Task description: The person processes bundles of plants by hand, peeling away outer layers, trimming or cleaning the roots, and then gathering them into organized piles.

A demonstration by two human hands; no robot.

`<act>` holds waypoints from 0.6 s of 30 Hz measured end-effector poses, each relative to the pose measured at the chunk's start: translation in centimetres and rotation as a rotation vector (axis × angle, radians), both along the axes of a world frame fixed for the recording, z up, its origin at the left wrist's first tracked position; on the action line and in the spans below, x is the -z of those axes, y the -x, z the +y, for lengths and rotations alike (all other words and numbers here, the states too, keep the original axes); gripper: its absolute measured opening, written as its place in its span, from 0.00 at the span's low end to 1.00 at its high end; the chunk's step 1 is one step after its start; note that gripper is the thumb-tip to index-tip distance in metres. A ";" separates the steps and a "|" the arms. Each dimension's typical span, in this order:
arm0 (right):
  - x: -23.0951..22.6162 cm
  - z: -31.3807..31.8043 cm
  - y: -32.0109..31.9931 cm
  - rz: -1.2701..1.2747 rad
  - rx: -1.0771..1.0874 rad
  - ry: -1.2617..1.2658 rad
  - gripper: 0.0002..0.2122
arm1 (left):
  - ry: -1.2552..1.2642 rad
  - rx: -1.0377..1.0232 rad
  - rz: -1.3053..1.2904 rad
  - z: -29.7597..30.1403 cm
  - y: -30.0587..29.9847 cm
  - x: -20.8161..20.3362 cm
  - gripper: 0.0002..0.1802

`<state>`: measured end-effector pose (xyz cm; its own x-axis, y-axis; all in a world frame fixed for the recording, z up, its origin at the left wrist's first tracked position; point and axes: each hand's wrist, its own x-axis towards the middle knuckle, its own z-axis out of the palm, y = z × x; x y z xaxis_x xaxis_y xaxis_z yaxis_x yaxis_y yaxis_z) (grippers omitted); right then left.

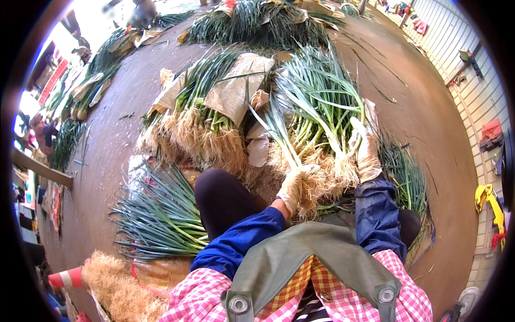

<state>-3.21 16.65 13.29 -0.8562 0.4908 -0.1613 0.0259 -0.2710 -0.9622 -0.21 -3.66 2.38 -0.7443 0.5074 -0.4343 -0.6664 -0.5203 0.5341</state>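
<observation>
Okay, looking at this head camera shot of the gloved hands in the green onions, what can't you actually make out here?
- Head view: left gloved hand, fingertips buried in the tan roots of the green onion bunch.
- Right gloved hand: palm side faces away, so its grip is unclear.
- Person's lap: covered by the grey-green apron.
- Far pile of green onions: cut by the top edge.

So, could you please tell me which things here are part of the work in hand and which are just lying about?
In hand:
left hand
right hand
rooted green onions

Lying about:
paper-wrapped onion bundle
trimmed bundle
root pile
striped cone
</observation>
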 end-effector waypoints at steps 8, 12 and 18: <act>8.0 -0.9 -1.8 -0.026 -0.334 0.669 0.11 | 0.050 -0.139 -0.096 1.5 -0.1 1.4 0.12; 7.8 -3.4 -2.7 0.012 -0.279 0.804 0.12 | -0.111 -0.034 -0.104 2.1 0.1 2.1 0.13; 6.8 -6.3 -3.6 0.002 -0.332 0.591 0.16 | -0.106 0.061 0.044 1.7 -0.1 1.9 0.13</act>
<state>0.38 10.31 6.54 -0.9469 0.0318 -0.3200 0.1967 -0.7298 -0.6547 -0.12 -1.96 0.47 -0.7276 0.5938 -0.3435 -0.6758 -0.5344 0.5077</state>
